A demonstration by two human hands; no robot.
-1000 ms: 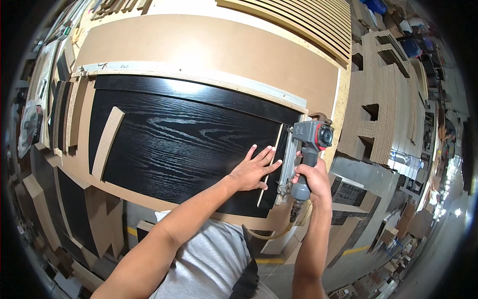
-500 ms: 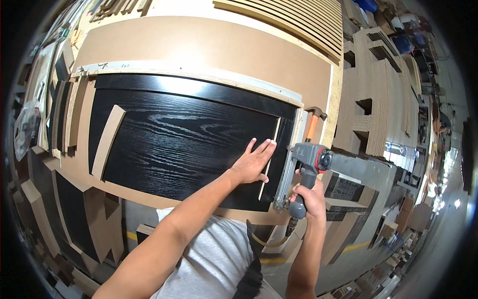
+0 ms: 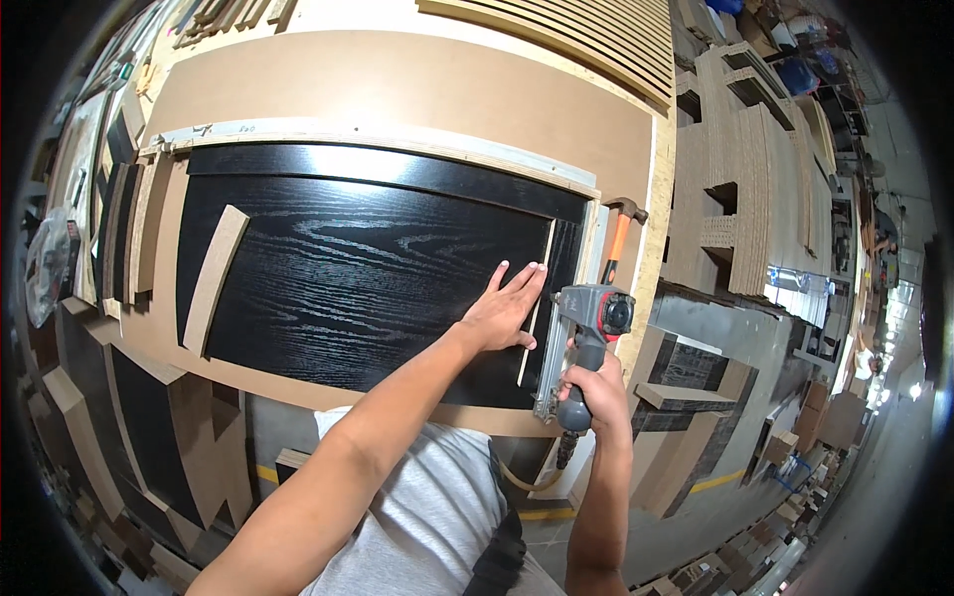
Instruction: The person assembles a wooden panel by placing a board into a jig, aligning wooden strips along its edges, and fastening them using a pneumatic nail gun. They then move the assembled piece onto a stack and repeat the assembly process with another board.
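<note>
On the black wood-grain panel [image 3: 358, 268], near its right end, a thin pale strip [image 3: 537, 298] lies lengthwise under the flat, spread fingers of the left hand [image 3: 502, 313], which hides part of its middle. Just right of it, the right hand [image 3: 591, 392] is wrapped tight round the grip of a grey nail gun [image 3: 586, 333], whose nose is hard to make out. Behind the gun, an orange-handled hammer [image 3: 618, 238] lies partly covered on the brown board [image 3: 397, 89].

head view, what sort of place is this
Most likely a woodworking or furniture workshop: a nail gun in the right hand, a hammer on the bench, and cut boards stacked around a black wood-grain panel.
</note>
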